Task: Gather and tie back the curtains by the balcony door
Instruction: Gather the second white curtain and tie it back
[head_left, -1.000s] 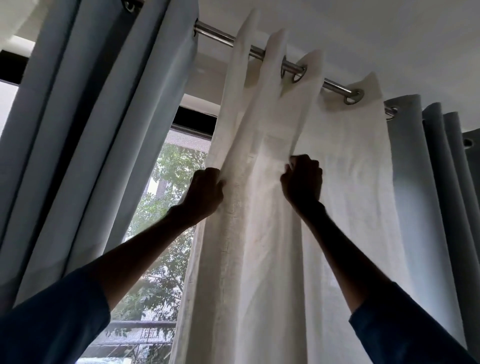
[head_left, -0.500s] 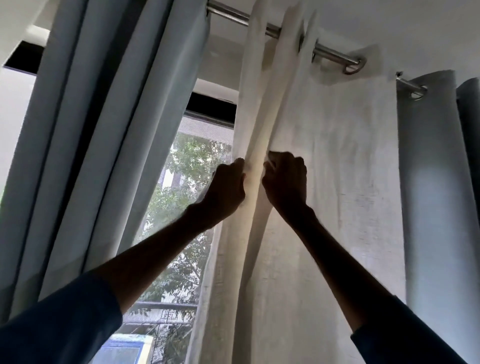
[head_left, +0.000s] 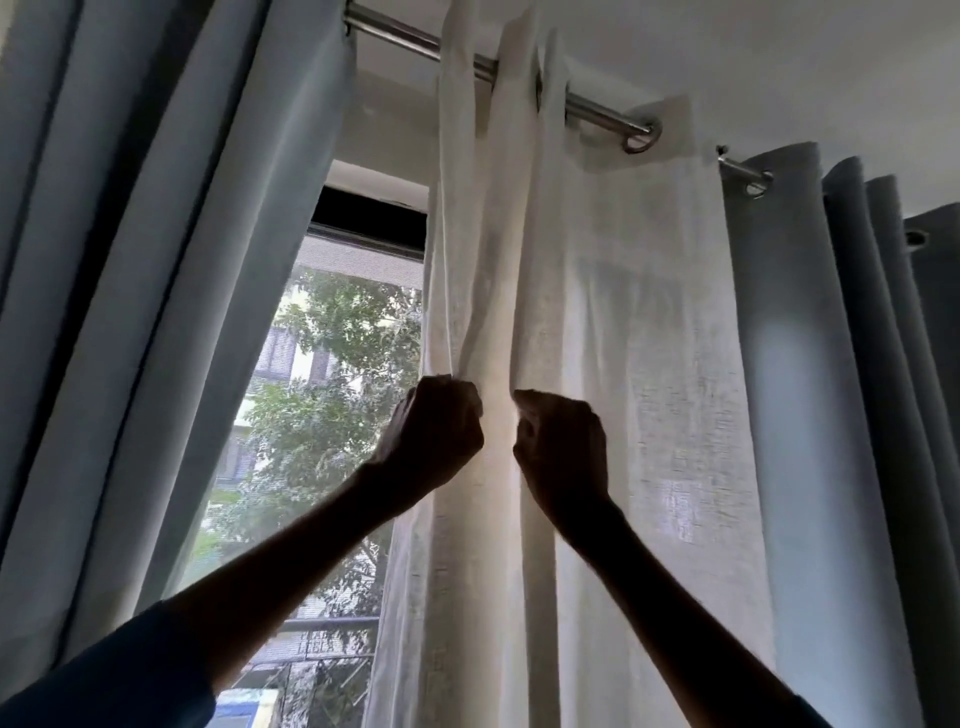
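A sheer white curtain (head_left: 639, 322) hangs by metal eyelets from a steel rod (head_left: 597, 111) under the ceiling. Its left part is bunched into narrow upright folds. My left hand (head_left: 436, 431) grips the curtain's left edge folds at about mid height. My right hand (head_left: 563, 447) grips the neighbouring fold just to the right, a small gap of cloth between the two fists. A heavy blue-grey curtain (head_left: 156, 291) hangs gathered at the left, and another blue-grey curtain (head_left: 841, 395) hangs at the right, beside the white one.
Between the left blue-grey curtain and the white one, the glass door (head_left: 322, 395) shows trees, a building and a balcony railing (head_left: 327, 623) outside. A dark door frame bar (head_left: 369, 208) runs across the top of the opening. The white ceiling is close above.
Both hands have drawn together and slid left along the white curtain, bunching more folds at its left side. The view has shifted, and the right blue-grey curtain shows more.
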